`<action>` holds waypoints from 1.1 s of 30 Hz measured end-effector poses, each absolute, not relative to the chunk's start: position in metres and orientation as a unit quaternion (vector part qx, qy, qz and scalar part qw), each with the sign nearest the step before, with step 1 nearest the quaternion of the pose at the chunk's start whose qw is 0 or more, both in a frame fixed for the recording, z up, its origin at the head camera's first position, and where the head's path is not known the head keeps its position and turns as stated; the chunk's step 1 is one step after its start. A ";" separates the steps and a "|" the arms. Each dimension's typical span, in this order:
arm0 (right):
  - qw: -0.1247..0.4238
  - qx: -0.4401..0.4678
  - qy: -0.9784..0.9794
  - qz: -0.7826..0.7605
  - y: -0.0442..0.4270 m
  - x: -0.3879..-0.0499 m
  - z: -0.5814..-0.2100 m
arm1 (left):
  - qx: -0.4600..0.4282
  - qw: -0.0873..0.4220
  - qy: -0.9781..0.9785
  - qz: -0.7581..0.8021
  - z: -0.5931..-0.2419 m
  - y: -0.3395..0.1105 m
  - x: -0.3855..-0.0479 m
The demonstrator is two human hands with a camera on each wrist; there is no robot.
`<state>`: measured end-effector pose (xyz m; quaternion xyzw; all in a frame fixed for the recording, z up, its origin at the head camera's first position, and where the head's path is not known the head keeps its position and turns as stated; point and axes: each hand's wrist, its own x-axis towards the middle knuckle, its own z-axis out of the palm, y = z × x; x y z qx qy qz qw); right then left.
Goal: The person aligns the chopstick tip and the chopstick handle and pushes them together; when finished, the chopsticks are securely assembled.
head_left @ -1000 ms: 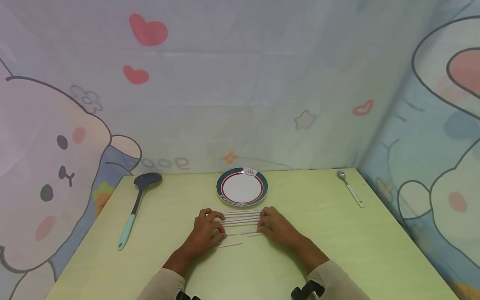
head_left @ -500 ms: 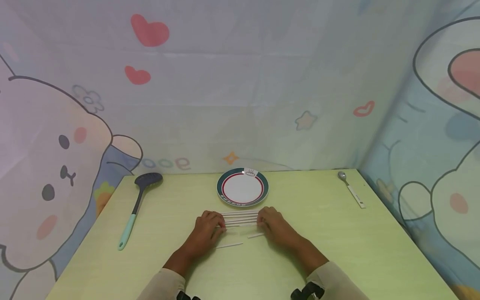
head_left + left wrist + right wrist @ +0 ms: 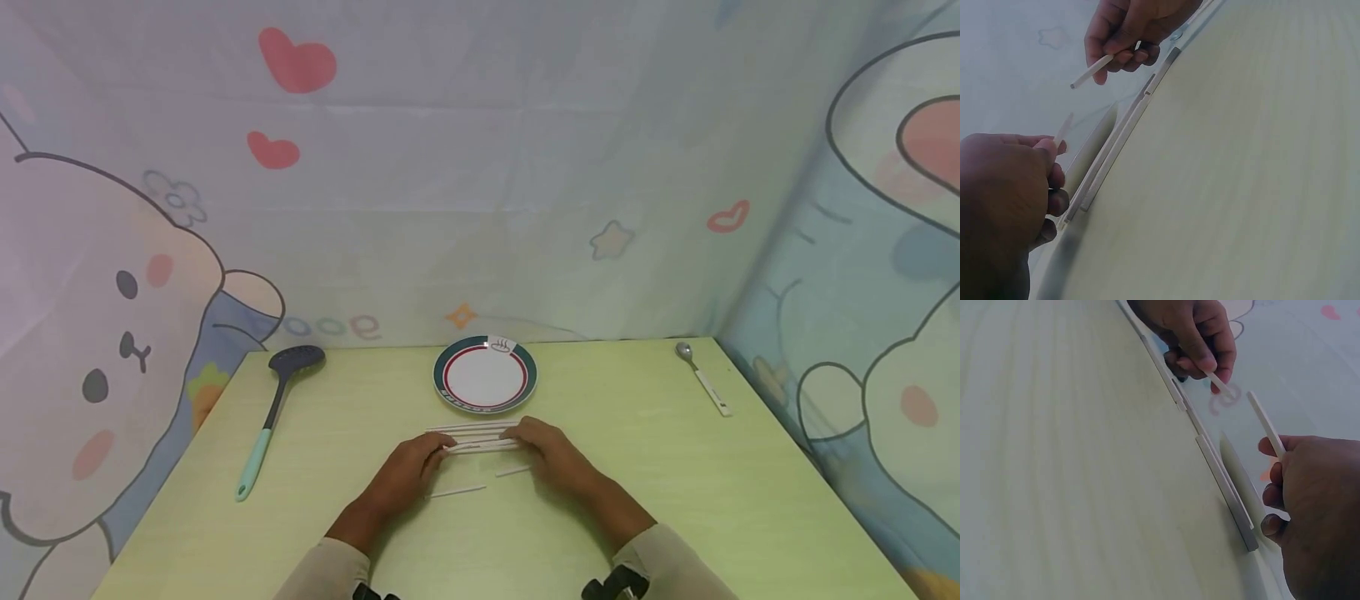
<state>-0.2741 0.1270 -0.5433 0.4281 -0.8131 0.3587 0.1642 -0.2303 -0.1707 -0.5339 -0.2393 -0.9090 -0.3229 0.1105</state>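
Note:
My left hand [image 3: 405, 471] pinches a short thin white stick [image 3: 1064, 128] between thumb and index finger, just above the table. Opposite it, my right hand [image 3: 558, 462] pinches another short white stick [image 3: 1266, 424] the same way. The two held sticks point toward each other with a gap between their ends in the wrist views. Behind the hands, several longer white sticks [image 3: 476, 426] lie side by side, partly covered by the fingers. Closer to me, one short loose stick [image 3: 459, 492] lies by the left hand and another short loose stick [image 3: 513, 472] by the right.
A round plate [image 3: 440, 367] with a dark green rim stands behind the sticks. At the left lies a black slotted ladle [image 3: 274, 404] with a mint handle. A small spoon [image 3: 705, 382] with a white handle lies far right. A cartoon-printed cloth [image 3: 480, 167] hangs behind the table [image 3: 750, 517].
Both hands were at the ends of the row of sticks. Short pieces that lay on the table before the row are now pinched and lifted, one in each hand.

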 end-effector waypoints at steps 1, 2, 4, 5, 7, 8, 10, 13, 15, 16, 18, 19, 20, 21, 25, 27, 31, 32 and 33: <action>0.170 0.439 -0.805 0.360 0.127 -0.278 -0.548 | -0.246 0.115 -0.907 -0.323 -0.534 -0.171 -0.230; 0.174 0.447 -0.798 0.364 0.128 -0.281 -0.552 | -0.252 0.118 -0.904 -0.326 -0.534 -0.171 -0.230; 0.177 0.457 -0.786 0.377 0.127 -0.285 -0.558 | -0.262 0.128 -0.899 -0.326 -0.535 -0.171 -0.230; 0.176 0.460 -0.781 0.385 0.127 -0.285 -0.559 | -0.266 0.134 -0.898 -0.324 -0.535 -0.172 -0.230; 0.174 0.457 -0.779 0.392 0.125 -0.283 -0.558 | -0.274 0.144 -0.895 -0.323 -0.536 -0.172 -0.230; 0.173 0.452 -0.781 0.395 0.123 -0.280 -0.554 | -0.278 0.149 -0.893 -0.320 -0.537 -0.173 -0.230; 0.167 0.433 -0.793 0.395 0.121 -0.271 -0.546 | -0.284 0.154 -0.890 -0.322 -0.537 -0.173 -0.230; 0.161 0.409 -0.814 0.381 0.119 -0.265 -0.541 | -0.293 0.157 -0.884 -0.330 -0.538 -0.174 -0.230; 0.154 0.397 -0.824 0.375 0.118 -0.263 -0.539 | -0.300 0.160 -0.878 -0.337 -0.538 -0.173 -0.230; 0.154 0.394 -0.827 0.371 0.117 -0.262 -0.539 | -0.307 0.165 -0.874 -0.339 -0.538 -0.173 -0.230; 0.154 0.391 -0.829 0.369 0.117 -0.263 -0.539 | -0.321 0.174 -0.866 -0.342 -0.538 -0.171 -0.231; 0.153 0.389 -0.829 0.371 0.117 -0.263 -0.539 | -0.328 0.178 -0.862 -0.342 -0.538 -0.170 -0.231; 0.152 0.387 -0.829 0.373 0.117 -0.263 -0.539 | -0.334 0.181 -0.859 -0.343 -0.538 -0.168 -0.231; 0.152 0.387 -0.829 0.375 0.117 -0.263 -0.539 | -0.338 0.183 -0.858 -0.341 -0.538 -0.167 -0.231; 0.148 0.387 -0.822 0.390 0.117 -0.263 -0.537 | -0.335 0.179 -0.862 -0.335 -0.538 -0.164 -0.231; 0.147 0.389 -0.819 0.395 0.117 -0.263 -0.537 | -0.328 0.174 -0.866 -0.335 -0.538 -0.164 -0.231; 0.149 0.392 -0.814 0.402 0.117 -0.262 -0.535 | -0.322 0.169 -0.867 -0.341 -0.538 -0.164 -0.230; 0.149 0.391 -0.815 0.402 0.117 -0.263 -0.535 | -0.321 0.167 -0.867 -0.342 -0.538 -0.164 -0.230; 0.149 0.391 -0.815 0.402 0.117 -0.263 -0.535 | -0.320 0.166 -0.867 -0.344 -0.538 -0.164 -0.230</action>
